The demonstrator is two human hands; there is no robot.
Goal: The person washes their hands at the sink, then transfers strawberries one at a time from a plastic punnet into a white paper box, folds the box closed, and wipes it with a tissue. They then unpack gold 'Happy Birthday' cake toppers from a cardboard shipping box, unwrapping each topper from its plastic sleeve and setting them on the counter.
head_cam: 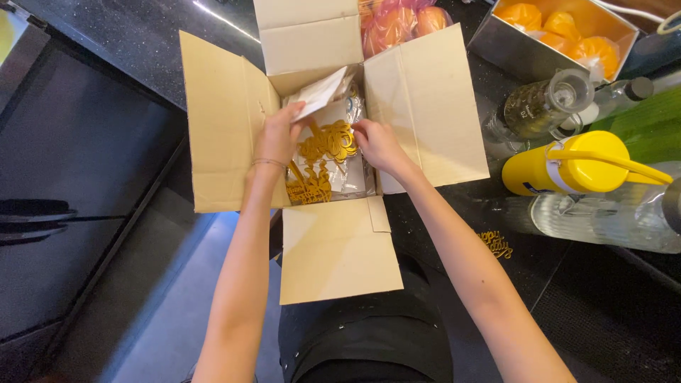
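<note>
An open cardboard box (425, 99) sits at the edge of a dark counter with all its flaps folded out. Inside lie clear packets of gold cut-out decorations (328, 142). My left hand (278, 135) reaches into the box's left side and holds a white paper packet (320, 92) by its lower end, tilted up. My right hand (376, 142) reaches in from the right, its fingers pinching the clear packet of gold decorations. A thin bracelet circles my left wrist.
A yellow bottle (578, 164) lies on its side to the right, beside clear glass bottles (543, 106). A metal tray (496, 46) with orange fruit in bags stands at the back right. One loose gold decoration (495, 243) lies on the counter.
</note>
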